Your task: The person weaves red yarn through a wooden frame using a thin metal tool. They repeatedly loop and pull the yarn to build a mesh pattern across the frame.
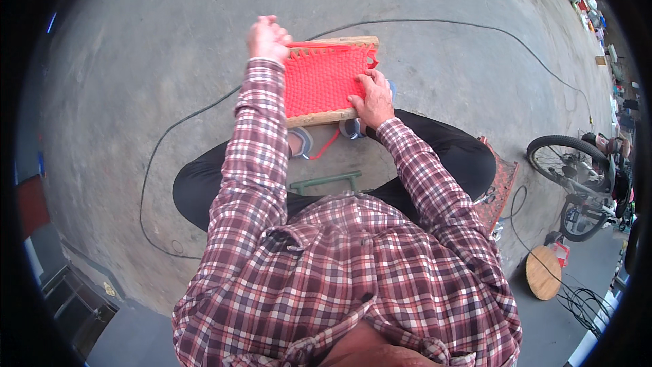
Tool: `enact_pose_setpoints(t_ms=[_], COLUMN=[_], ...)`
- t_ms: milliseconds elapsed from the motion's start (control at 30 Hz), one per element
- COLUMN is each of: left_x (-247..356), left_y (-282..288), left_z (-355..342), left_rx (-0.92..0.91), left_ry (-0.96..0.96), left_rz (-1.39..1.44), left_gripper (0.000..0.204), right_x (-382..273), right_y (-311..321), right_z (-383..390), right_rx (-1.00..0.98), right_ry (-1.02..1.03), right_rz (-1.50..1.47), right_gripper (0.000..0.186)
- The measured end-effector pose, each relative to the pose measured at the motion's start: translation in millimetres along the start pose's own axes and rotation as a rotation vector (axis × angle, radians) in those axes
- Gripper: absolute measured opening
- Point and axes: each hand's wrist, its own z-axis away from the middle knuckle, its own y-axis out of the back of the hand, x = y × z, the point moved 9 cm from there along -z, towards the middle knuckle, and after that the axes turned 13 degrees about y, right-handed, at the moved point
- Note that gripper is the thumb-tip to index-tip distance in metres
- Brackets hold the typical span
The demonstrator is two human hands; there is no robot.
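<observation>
Between my feet and hands is a small wooden frame filled with a tight red weave. My left hand is closed at its far left corner, on a red strand that runs along the far edge. My right hand grips the right side of the woven frame, thumb and fingertips pressed on the weave. Some red loops stick out at the far right corner. A loose red tail hangs below the frame near my shoes. What lies under the frame is hidden.
A long dark cable curves over the concrete floor around me. A green metal bar lies between my legs. On the right are a red lattice panel, a bicycle, a round wooden board and tangled black cables.
</observation>
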Motion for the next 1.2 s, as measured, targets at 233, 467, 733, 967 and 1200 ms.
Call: enact_pose_setpoints(t_ms=[233,467,733,967,1200], left_x=[91,25,-9,-7,-35], left_y=[-7,-100,-191,-191,-100], left_z=[36,87,142,148,78], left_rx=[-0.086,-0.409,-0.563,-0.451,-0.129], left_ry=[-0.121,-0.042,-0.312,-0.62,-0.466], left_rz=[0.144,-0.003,-0.491,-0.873,-1.264], left_gripper=[0.029,0.025,0.019,0.023,0.027], right_x=[21,-32,-59,-33,28], right_y=[-11,73,110,166,124], right_z=[-3,-56,-102,-91,-70], right_rx=[-0.02,0.349,0.331,0.351,0.069], right_ry=[-0.029,0.227,-0.057,0.154,-0.338], right_rz=[-0.038,-0.355,-1.201,-0.673,-0.655], right_gripper=[0.048,0.047,0.027,0.015,0.02])
